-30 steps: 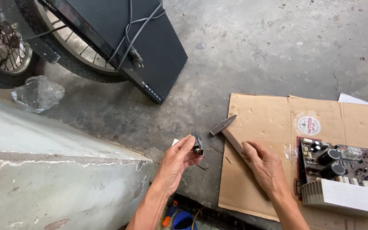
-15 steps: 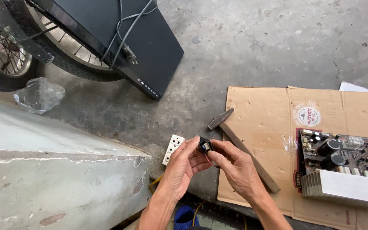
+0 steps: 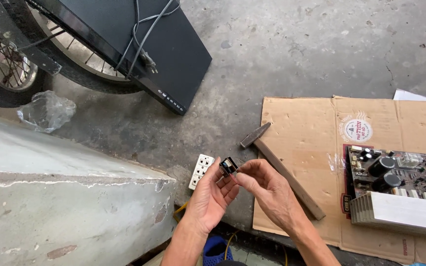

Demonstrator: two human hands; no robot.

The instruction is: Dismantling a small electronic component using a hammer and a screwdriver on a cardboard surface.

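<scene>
My left hand [image 3: 212, 197] holds a small black electrical part [image 3: 228, 166] up between its fingertips. My right hand [image 3: 267, 189] meets it from the right, thumb and forefinger pinching at the same part. Just behind the hands a white multi-socket outlet plate [image 3: 201, 171] lies on the concrete. A hammer [image 3: 282, 167] with a wooden handle lies loose, its head on the floor and its handle across the edge of the cardboard sheet [image 3: 316, 128].
A circuit board [image 3: 400, 172] with capacitors and a finned heat sink [image 3: 400, 213] sits on the cardboard at right. A black flat case [image 3: 173, 54] with cables leans against a bicycle wheel [image 3: 6, 74]. A concrete ledge [image 3: 50, 182] fills the left; a crumpled plastic bag [image 3: 45, 111] lies behind it.
My right hand let go of the hammer handle and came over to the small black part in my left hand. The hammer now lies on the cardboard.
</scene>
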